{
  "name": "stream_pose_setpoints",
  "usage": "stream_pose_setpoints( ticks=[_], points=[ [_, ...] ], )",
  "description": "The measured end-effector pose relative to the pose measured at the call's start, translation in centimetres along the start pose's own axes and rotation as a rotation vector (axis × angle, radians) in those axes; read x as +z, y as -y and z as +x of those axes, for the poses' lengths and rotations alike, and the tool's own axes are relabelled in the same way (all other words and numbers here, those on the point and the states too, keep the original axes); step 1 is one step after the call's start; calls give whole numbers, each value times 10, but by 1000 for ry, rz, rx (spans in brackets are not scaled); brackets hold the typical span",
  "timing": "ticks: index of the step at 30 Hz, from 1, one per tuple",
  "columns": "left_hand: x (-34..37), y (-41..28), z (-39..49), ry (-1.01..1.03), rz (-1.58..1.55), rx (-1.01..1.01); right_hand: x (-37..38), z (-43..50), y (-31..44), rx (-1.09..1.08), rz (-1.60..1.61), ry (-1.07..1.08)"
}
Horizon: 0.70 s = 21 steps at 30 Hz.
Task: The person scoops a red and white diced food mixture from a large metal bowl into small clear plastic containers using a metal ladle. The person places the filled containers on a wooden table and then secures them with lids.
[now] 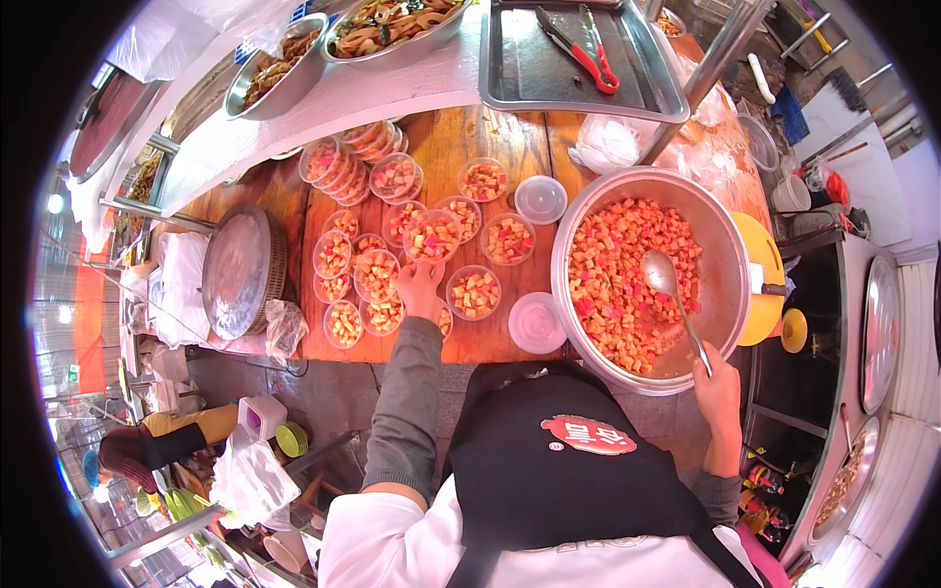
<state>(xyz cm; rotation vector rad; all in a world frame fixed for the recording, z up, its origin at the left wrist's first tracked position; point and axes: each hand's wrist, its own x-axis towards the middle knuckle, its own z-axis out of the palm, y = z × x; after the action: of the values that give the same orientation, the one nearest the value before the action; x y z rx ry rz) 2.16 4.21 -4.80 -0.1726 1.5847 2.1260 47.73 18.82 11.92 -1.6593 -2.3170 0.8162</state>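
Observation:
My left hand point(420, 288) has its fingers at the near edge of a clear plastic cup of diced food point(432, 237), which overlaps its neighbours; whether it grips the cup cannot be told. Around it on the wooden table stand several similar filled cups, one of them point(475, 292) just to the right. My right hand point(715, 378) is closed around the handle of a metal spoon point(662, 272), whose bowl rests on the red-sauced cubes point(625, 287) inside a large metal basin point(735, 257). Between cups and basin lie two round plastic pieces, one clear point(541, 200), one pinkish point(537, 323).
Stacked filled cups point(334, 173) stand at the back left, near a round board point(242, 270). A metal tray point(507, 73) with red-handled tongs point(594, 70) sits on the raised shelf beside food bowls. A yellow container point(761, 279) is right of the basin. Another person point(158, 448) bends at lower left.

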Motion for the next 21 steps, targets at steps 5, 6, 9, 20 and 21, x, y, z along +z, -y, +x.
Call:
stream_pose_setpoints(
  ticks=[5, 6, 9, 20, 21],
  points=[
    [4, 32, 44, -188, -149, 38, 1, -9, 11, 4, -5, 19],
    [5, 36, 47, -195, -107, 50, 1, -12, 9, -10, -9, 5],
    [-3, 40, 42, -152, -152, -42, -1, -21, 5, -11, -31, -6],
    [14, 36, -101, 595, 1146, 371, 44, -15, -5, -99, -544, 78],
    [13, 37, -103, 605, 1213, 395, 46, -8, -12, -79, -555, 73]
  ],
)
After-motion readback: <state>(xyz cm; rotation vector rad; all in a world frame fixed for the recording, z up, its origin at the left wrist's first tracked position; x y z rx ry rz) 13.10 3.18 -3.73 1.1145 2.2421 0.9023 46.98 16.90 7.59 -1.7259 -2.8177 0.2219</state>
